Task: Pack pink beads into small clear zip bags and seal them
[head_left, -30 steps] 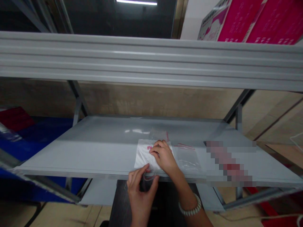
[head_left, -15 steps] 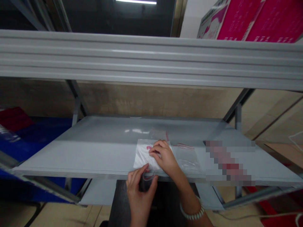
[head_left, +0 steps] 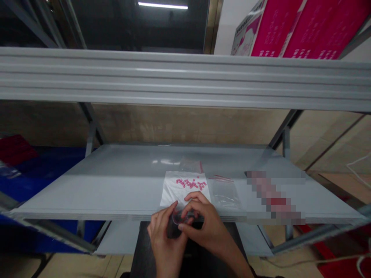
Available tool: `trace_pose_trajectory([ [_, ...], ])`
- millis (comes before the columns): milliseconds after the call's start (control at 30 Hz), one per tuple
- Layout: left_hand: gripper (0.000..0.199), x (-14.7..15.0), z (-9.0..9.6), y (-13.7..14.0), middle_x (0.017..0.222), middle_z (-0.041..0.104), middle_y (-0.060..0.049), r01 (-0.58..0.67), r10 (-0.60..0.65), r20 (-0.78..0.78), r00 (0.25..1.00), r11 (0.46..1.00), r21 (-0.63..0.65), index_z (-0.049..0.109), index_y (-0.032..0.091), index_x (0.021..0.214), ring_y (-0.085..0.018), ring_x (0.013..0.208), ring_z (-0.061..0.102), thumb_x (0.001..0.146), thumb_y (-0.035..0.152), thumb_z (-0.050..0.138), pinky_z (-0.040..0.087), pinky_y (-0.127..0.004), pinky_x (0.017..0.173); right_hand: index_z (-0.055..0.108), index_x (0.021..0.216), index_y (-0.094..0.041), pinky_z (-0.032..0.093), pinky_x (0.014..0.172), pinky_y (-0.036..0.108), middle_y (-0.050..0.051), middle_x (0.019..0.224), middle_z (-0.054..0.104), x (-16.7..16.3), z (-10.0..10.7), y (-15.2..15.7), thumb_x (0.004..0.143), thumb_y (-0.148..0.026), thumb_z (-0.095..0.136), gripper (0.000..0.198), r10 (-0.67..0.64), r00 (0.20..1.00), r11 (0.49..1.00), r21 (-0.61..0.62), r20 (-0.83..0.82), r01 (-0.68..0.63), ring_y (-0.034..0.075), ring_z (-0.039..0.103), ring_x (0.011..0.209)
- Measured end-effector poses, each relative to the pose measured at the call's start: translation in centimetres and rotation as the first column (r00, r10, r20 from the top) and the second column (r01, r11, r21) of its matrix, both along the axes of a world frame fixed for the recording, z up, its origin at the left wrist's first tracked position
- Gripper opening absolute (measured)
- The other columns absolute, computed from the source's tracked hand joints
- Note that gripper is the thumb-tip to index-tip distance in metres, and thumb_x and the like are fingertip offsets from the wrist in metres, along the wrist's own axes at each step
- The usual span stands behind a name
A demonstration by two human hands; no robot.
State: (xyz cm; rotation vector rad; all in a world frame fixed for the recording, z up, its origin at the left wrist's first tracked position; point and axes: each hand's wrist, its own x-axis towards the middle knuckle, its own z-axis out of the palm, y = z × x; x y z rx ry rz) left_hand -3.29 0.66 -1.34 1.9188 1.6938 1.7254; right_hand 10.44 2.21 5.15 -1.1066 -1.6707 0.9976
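Observation:
My left hand (head_left: 164, 235) and my right hand (head_left: 207, 226) meet at the front edge of a grey metal shelf (head_left: 116, 181). Between their fingertips they pinch a small clear zip bag with a red seal (head_left: 180, 220). Just beyond them a white sheet (head_left: 174, 189) lies on the shelf with several small pink beads (head_left: 191, 183) scattered on its far part. To the right of the sheet lie more clear zip bags (head_left: 224, 191) with red strips.
A blurred-out patch (head_left: 274, 197) covers part of the shelf on the right. An upper grey shelf beam (head_left: 185, 79) spans the view, with pink boxes (head_left: 290, 29) above it. Blue and red items (head_left: 31, 162) sit at the left. Red material lies on the floor at the lower right.
My right hand left the white sheet and came back to the shelf edge, joining my left hand on the small bag. The pink beads it covered now show.

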Motion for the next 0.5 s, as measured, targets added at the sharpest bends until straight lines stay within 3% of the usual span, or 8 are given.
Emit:
trace_pose_trajectory([
  [100, 0.055, -0.3, 1.0, -0.8, 0.095, 0.072, -0.007, 0.041, -0.04, 0.004, 0.999, 0.998, -0.057, 0.063, 0.024, 0.122, -0.027, 0.084, 0.067, 0.071, 0.039, 0.077, 0.054, -0.041, 0.074, 0.064, 0.073, -0.018, 0.048, 0.065, 0.025, 0.005, 0.098, 0.057, 0.3, -0.1, -0.8, 0.071, -0.01, 0.067, 0.009, 0.071, 0.982, 0.992, -0.088, -0.176, -0.087, 0.017, 0.058, 0.084],
  [200, 0.054, -0.6, 2.3, -1.2, 0.093, 0.072, -0.006, 0.177, -0.147, 0.163, 0.976, 0.965, -0.194, 0.063, 0.022, 0.123, -0.025, 0.084, 0.068, 0.072, 0.036, 0.075, 0.057, -0.039, 0.077, 0.062, 0.074, -0.019, 0.049, 0.071, 0.026, 0.004, 0.09, 0.059, 1.2, 0.2, -1.3, 0.074, -0.015, 0.066, 0.005, 0.084, 0.957, 0.987, -0.106, -0.276, -0.118, 0.017, 0.059, 0.087],
  [400, 0.026, -1.1, 4.1, -1.1, 0.082, 0.076, -0.007, 0.5, -0.335, 0.45, 0.828, 0.806, -0.318, 0.075, 0.018, 0.085, -0.024, 0.078, 0.071, 0.079, 0.042, 0.067, 0.059, -0.03, 0.071, 0.061, 0.075, -0.019, 0.047, 0.071, 0.027, 0.003, 0.088, 0.061, 2.3, 0.6, -1.8, 0.075, -0.017, 0.066, 0.006, 0.1, 0.941, 0.987, -0.089, -0.324, -0.135, 0.015, 0.059, 0.082],
  [500, 0.029, -1.2, 4.4, -1.2, 0.074, 0.075, -0.005, 0.505, -0.339, 0.453, 0.824, 0.802, -0.318, 0.073, 0.018, 0.074, -0.022, 0.071, 0.069, 0.081, 0.045, 0.065, 0.057, -0.027, 0.063, 0.059, 0.077, -0.02, 0.046, 0.068, 0.026, 0.0, 0.08, 0.061, 2.4, 0.4, -2.1, 0.074, -0.016, 0.067, 0.009, 0.083, 0.935, 0.982, -0.129, -0.346, -0.135, 0.014, 0.059, 0.076],
])
